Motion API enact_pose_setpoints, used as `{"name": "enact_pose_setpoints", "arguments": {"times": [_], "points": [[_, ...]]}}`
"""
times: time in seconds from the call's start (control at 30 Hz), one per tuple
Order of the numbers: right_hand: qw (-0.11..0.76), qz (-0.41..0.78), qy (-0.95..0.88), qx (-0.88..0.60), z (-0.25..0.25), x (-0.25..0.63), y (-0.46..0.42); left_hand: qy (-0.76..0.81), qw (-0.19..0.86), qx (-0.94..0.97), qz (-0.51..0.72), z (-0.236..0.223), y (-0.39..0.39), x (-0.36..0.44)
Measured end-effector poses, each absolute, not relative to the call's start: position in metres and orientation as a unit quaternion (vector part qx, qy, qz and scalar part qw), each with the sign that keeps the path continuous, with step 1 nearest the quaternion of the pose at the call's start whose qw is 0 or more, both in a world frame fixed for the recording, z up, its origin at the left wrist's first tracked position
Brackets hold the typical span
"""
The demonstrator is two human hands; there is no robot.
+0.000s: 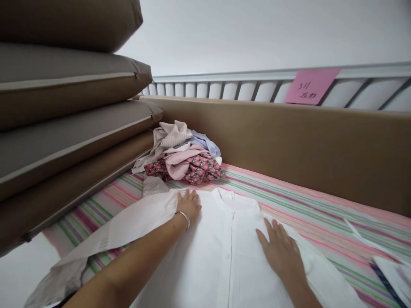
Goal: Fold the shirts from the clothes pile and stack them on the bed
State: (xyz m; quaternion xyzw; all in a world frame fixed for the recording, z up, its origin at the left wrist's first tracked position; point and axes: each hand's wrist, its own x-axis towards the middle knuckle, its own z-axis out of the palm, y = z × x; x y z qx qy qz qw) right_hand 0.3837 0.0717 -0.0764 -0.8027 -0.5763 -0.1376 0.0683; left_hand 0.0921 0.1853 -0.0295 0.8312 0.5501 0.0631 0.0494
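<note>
A white long-sleeved shirt [213, 248] lies spread out, front side up, on a striped sheet [321, 222]. Its button placket runs down the middle and its collar points away from me. My left hand [189, 206], with a silver bangle at the wrist, rests flat on the shirt's left shoulder, fingers spread. On the right side of the chest my right hand [280, 248] lies flat, its fingers stretched out. Neither hand grips the cloth. The shirt's left sleeve reaches toward the lower left; the right sleeve is partly hidden by my right hand and forearm.
A heap of crumpled clothes [189, 156] lies beyond the shirt. Stacked brown-and-grey cushions [73, 124] rise on the left. A brown padded panel [305, 149] and white railing [215, 90] with a pink note [311, 87] stand behind. White-and-navy cloth [393, 273] lies at lower right.
</note>
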Motion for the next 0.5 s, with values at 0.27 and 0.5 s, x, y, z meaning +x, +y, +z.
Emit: {"name": "enact_pose_setpoints", "arguments": {"times": [0.27, 0.5], "points": [[0.067, -0.103, -0.569, -0.813, -0.065, 0.377, 0.070, 0.516, 0.066, 0.853, 0.053, -0.045, 0.187, 0.116], [0.143, 0.067, -0.544, -0.824, -0.027, 0.369, 0.074, 0.534, 0.106, 0.838, -0.033, -0.023, 0.199, 0.125]]}}
